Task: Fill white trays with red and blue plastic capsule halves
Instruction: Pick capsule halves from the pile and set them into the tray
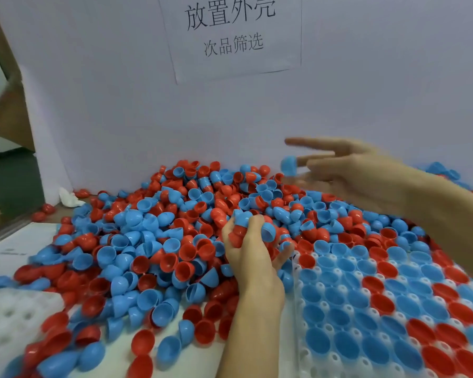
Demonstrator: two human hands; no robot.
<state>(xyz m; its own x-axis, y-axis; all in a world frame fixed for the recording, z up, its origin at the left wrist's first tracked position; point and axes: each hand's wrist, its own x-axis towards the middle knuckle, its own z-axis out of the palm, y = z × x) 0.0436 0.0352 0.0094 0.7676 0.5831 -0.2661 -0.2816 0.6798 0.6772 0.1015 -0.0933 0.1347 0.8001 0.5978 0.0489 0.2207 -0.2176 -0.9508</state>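
Gathering halves from the pile (159, 227) left of the tray (366, 309), the left hand (253, 252) clutches several while the right hand (347, 170), fingers extended, carries a blue half (288, 165); seating into empty sockets probably follows.

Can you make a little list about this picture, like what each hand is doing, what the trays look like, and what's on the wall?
left hand: grips a handful of red and blue capsule halves over the pile
right hand: fingers stretched out, blurred, a blue capsule half at its fingertips
pile of capsule halves: red and blue mixed, heaped against the white wall
filled tray: at right, most pockets hold halves, open side up
empty tray: at lower left, pockets bare where visible
paper sign: on the wall, printed Chinese characters
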